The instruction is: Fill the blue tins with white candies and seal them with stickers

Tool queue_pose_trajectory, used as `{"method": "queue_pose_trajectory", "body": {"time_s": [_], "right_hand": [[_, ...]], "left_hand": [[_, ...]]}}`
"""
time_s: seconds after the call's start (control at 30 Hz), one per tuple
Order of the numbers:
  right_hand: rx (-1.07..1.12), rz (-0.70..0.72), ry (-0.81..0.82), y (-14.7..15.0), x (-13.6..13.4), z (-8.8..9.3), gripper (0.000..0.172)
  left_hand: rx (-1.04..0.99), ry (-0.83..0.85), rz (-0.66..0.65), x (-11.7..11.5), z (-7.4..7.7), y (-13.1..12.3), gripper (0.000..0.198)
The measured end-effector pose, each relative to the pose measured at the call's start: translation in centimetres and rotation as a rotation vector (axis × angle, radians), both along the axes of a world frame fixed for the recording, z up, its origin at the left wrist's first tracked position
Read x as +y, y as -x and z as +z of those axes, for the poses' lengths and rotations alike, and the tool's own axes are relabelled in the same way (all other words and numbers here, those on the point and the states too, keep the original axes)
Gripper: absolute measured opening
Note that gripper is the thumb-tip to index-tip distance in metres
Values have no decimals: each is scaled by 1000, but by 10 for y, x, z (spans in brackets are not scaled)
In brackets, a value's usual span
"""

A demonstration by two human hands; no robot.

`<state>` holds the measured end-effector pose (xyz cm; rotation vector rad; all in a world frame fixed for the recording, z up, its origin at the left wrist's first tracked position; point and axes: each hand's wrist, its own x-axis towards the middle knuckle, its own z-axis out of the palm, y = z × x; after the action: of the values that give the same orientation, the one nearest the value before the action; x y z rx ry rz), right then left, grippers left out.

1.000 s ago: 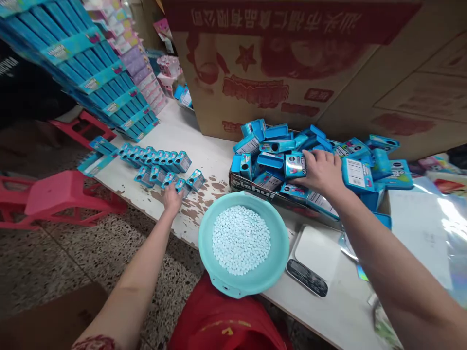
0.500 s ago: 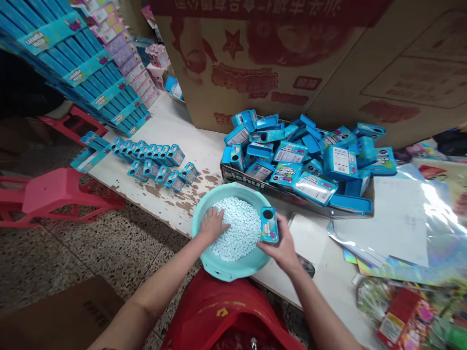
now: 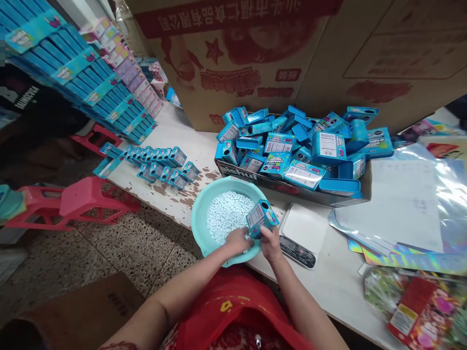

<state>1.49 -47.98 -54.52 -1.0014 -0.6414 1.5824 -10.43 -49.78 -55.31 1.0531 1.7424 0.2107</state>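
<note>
A turquoise plastic basin point(image 3: 200, 223) at the table's front edge holds many small white candies point(image 3: 225, 211). My left hand point(image 3: 237, 241) is down in the basin's lower right, its fingers curled round some candies; the fingertips are partly hidden. In my right hand point(image 3: 271, 244) is a small blue candy box point(image 3: 258, 219) with a dark round spot on its end. The box is tilted over the basin's right side, close above my left fingers.
Behind the basin lies an open carton point(image 3: 350, 199) heaped with blue boxes. A white scale point(image 3: 304, 226) stands right of the basin. Small blue boxes point(image 3: 171, 170) stand in rows to the left, before tall stacked display trays point(image 3: 98, 92). A red stool point(image 3: 82, 197) is on the floor.
My left hand has moved right and toward me through the candies, its fingers now curled. My right hand has tipped the box and brought it over the basin. The view has shifted slightly.
</note>
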Motion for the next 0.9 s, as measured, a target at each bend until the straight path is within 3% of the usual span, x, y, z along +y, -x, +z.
{"method": "queue_pose_trajectory", "body": {"time_s": [0.07, 0.17, 0.27, 0.37, 0.43, 0.5, 0.73, 0.8, 0.9], "right_hand": [[146, -48, 111, 2, 2, 4, 40], [168, -87, 201, -1, 4, 18, 40], [34, -70, 152, -9, -1, 31, 41], [-170, -62, 56, -11, -14, 37, 40], [-310, -77, 3, -6, -24, 38, 39], [-455, -81, -49, 5, -33, 39, 39], [-899, -115, -281, 51, -46, 31, 33], [-948, -92, -313, 60, -47, 28, 32], [-1009, -87, -350, 70, -46, 27, 31]], "left_hand": [[-178, 13, 119, 5, -2, 5, 28], [-341, 21, 188, 6, 2, 24, 27], [-486, 37, 257, 6, 10, 53, 29], [-732, 122, 457, 16, 14, 77, 34], [-820, 156, 558, 26, 16, 84, 32], [-817, 138, 559, 36, 23, 85, 29], [-1030, -224, 517, 45, 85, 73, 28], [-1027, -334, 552, 44, 93, 69, 28], [-963, -420, 610, 46, 90, 64, 28]]}}
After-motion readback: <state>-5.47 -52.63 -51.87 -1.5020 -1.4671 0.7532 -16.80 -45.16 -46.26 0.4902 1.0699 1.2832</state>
